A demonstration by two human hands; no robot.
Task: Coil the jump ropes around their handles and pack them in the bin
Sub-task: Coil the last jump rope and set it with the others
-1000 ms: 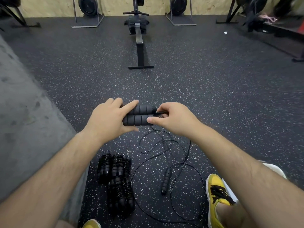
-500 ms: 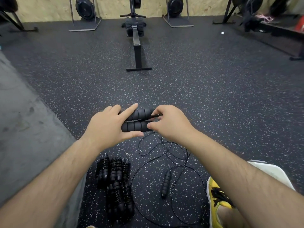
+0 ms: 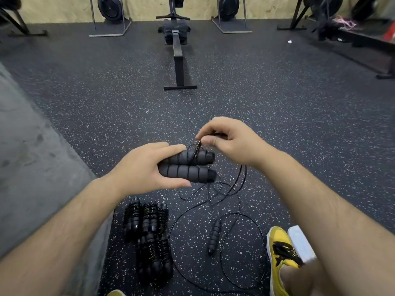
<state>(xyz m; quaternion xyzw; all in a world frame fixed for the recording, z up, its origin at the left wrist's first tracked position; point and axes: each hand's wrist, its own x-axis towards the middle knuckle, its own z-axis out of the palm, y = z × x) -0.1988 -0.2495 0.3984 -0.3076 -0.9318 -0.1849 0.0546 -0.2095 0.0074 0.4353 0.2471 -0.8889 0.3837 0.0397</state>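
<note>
My left hand (image 3: 141, 167) holds two black ribbed foam handles (image 3: 188, 166) side by side, pointing right, thumb under and fingers over them. My right hand (image 3: 226, 139) is raised just above the handles' right end and pinches the thin black cord (image 3: 197, 147), which loops over the upper handle. The rest of that cord (image 3: 237, 184) hangs down to the floor in loose loops. Several coiled jump ropes (image 3: 149, 231) lie in a pile on the floor below my left forearm. A loose handle (image 3: 214, 236) with its cord lies to their right.
A grey concrete slab (image 3: 32, 167) runs along the left. A white bin's corner (image 3: 301, 242) shows beside my yellow shoe (image 3: 280, 251) at the lower right. A rowing machine (image 3: 178, 50) stands ahead on the speckled rubber floor, with racks along the far wall.
My right hand has lifted from the handles' end and carried the cord up over the upper handle. The left hand has kept its hold, and the handles sit slightly lower in view.
</note>
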